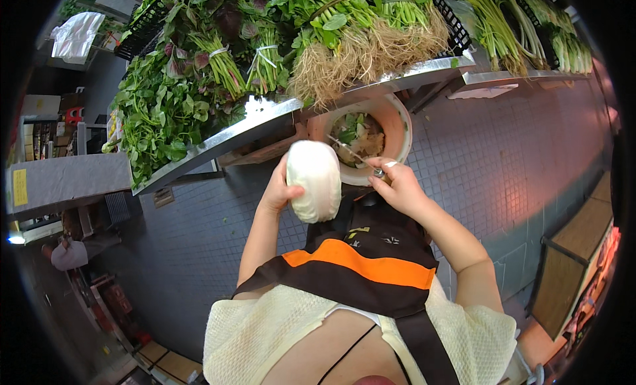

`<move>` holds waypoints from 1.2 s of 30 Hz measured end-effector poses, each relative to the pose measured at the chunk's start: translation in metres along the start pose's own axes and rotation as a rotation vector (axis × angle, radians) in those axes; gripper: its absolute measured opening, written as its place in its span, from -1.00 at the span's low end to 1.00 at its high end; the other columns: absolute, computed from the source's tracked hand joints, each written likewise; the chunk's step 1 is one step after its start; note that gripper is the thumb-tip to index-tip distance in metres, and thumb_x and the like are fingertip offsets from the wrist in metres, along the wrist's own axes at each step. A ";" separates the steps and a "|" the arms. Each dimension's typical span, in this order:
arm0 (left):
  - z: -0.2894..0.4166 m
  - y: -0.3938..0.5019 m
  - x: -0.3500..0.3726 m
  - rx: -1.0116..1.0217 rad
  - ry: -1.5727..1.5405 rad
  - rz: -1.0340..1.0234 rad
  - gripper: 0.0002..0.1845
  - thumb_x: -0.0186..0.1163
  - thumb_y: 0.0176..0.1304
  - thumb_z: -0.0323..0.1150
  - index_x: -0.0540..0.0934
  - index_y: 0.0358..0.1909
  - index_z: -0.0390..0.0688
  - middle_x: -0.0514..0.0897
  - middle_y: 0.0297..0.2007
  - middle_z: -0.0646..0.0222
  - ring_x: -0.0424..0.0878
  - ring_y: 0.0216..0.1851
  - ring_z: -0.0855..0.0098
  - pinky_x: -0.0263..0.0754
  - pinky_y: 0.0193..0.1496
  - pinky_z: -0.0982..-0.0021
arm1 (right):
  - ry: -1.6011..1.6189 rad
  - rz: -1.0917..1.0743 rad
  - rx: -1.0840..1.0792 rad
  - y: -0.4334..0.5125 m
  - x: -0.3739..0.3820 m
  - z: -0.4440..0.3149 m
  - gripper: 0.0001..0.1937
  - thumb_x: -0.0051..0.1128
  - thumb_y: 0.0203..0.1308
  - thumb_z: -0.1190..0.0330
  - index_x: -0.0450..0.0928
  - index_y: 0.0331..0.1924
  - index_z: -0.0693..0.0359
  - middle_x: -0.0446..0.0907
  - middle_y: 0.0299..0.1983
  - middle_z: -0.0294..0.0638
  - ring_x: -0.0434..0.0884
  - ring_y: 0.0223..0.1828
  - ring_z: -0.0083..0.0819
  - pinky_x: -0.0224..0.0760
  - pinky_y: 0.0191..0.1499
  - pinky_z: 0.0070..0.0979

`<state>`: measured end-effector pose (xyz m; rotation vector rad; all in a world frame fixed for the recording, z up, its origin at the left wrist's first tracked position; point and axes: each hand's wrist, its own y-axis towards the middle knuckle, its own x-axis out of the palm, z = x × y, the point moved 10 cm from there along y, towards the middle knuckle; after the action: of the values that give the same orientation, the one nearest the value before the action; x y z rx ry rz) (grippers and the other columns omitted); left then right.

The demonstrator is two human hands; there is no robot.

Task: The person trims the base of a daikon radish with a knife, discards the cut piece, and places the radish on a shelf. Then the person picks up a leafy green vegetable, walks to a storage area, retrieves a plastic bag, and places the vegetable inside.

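My left hand [281,189] holds a napa cabbage [315,181] by its left side, the thumb across its pale surface. To the right, my right hand [397,184] is closed on the handle of a knife [354,152], whose thin blade points up and left over a round bin [397,132]. Leafy scraps [365,136] lie inside the bin. The blade's tip is close to the cabbage; whether they touch I cannot tell. A white wrap or ring shows on a finger of my right hand.
A metal-edged stall shelf [218,139] crosses in front, bearing bunched leafy greens [169,112] and rooted bunches [367,52]. Beneath it sits another container [268,149] beside the bin. A wooden cabinet [561,266] stands right; a person [69,254] is far left on the tiled floor.
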<state>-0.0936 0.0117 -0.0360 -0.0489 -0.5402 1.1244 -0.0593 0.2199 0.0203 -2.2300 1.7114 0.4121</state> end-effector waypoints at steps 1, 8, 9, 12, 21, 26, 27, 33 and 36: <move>0.001 -0.005 0.006 -0.006 0.103 -0.039 0.05 0.50 -0.39 -0.07 0.25 0.21 -0.28 0.44 0.08 0.26 0.40 0.13 0.33 0.28 0.20 0.28 | -0.025 -0.037 -0.018 0.001 0.004 -0.006 -0.66 0.06 0.11 0.45 0.42 0.00 0.31 0.53 -0.21 0.00 0.54 -0.16 -0.14 0.39 -0.11 -0.35; -0.013 -0.021 0.026 -0.154 0.166 -0.065 0.02 0.51 -0.41 -0.10 0.28 0.19 -0.26 0.45 0.04 0.33 0.39 0.09 0.43 0.23 0.19 0.39 | -0.353 -0.060 -0.335 -0.007 0.016 -0.047 -0.75 0.14 -0.01 0.47 0.47 -0.18 0.20 0.47 -0.42 -0.16 0.55 -0.40 -0.19 0.43 -0.39 -0.35; -0.012 -0.021 0.029 -0.148 0.164 -0.072 0.01 0.51 -0.40 -0.11 0.28 0.19 -0.26 0.45 0.03 0.34 0.39 0.09 0.44 0.24 0.18 0.39 | -0.376 -0.070 -0.323 -0.008 0.018 -0.046 -0.74 0.13 -0.02 0.48 0.47 -0.18 0.19 0.46 -0.43 -0.17 0.55 -0.41 -0.20 0.43 -0.40 -0.35; -0.013 -0.021 0.036 -0.164 0.157 -0.114 -0.03 0.50 -0.37 -0.15 0.29 0.18 -0.26 0.46 0.03 0.34 0.40 0.07 0.45 0.24 0.18 0.40 | -0.420 -0.088 -0.352 -0.010 0.020 -0.046 -0.74 0.13 -0.04 0.43 0.43 -0.19 0.17 0.41 -0.48 -0.18 0.53 -0.41 -0.20 0.42 -0.39 -0.33; -0.034 -0.015 0.038 -0.202 0.146 -0.132 -0.07 0.48 -0.34 -0.19 0.30 0.17 -0.26 0.46 0.03 0.35 0.41 0.07 0.46 0.24 0.17 0.41 | -0.649 -0.077 -0.382 -0.004 0.027 -0.014 -0.83 0.05 -0.04 0.41 0.38 -0.31 0.16 0.39 -0.49 -0.19 0.54 -0.41 -0.24 0.44 -0.38 -0.35; -0.042 -0.015 0.032 -0.236 0.134 -0.110 -0.05 0.48 -0.36 -0.18 0.30 0.18 -0.28 0.46 0.04 0.33 0.42 0.07 0.44 0.24 0.18 0.41 | -0.617 -0.084 -0.372 0.000 0.029 0.010 -0.84 0.00 -0.04 0.43 0.37 -0.30 0.14 0.39 -0.48 -0.17 0.53 -0.41 -0.21 0.42 -0.37 -0.31; -0.043 -0.015 0.031 -0.236 0.146 -0.101 -0.04 0.48 -0.36 -0.17 0.30 0.18 -0.28 0.46 0.04 0.33 0.41 0.08 0.44 0.24 0.18 0.41 | -0.623 -0.090 -0.373 0.000 0.030 0.014 -0.83 0.00 -0.04 0.44 0.37 -0.30 0.14 0.39 -0.48 -0.17 0.53 -0.40 -0.21 0.42 -0.37 -0.31; -0.043 -0.011 0.032 -0.237 0.204 -0.084 -0.01 0.49 -0.37 -0.12 0.29 0.20 -0.29 0.45 0.05 0.30 0.40 0.08 0.41 0.24 0.18 0.40 | -0.569 -0.053 -0.350 0.001 0.033 0.046 -0.79 0.03 -0.08 0.48 0.36 -0.28 0.14 0.37 -0.47 -0.19 0.48 -0.37 -0.20 0.40 -0.34 -0.30; -0.045 -0.009 0.033 -0.260 0.180 -0.089 0.00 0.49 -0.37 -0.09 0.30 0.19 -0.29 0.45 0.05 0.29 0.40 0.08 0.41 0.24 0.18 0.39 | -0.543 -0.024 -0.352 0.002 0.036 0.063 -0.78 0.04 -0.08 0.49 0.36 -0.28 0.14 0.37 -0.45 -0.19 0.48 -0.35 -0.20 0.38 -0.31 -0.29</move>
<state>-0.0556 0.0464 -0.0595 -0.3451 -0.5190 0.9469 -0.0553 0.2131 -0.0518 -2.0770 1.3954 1.2632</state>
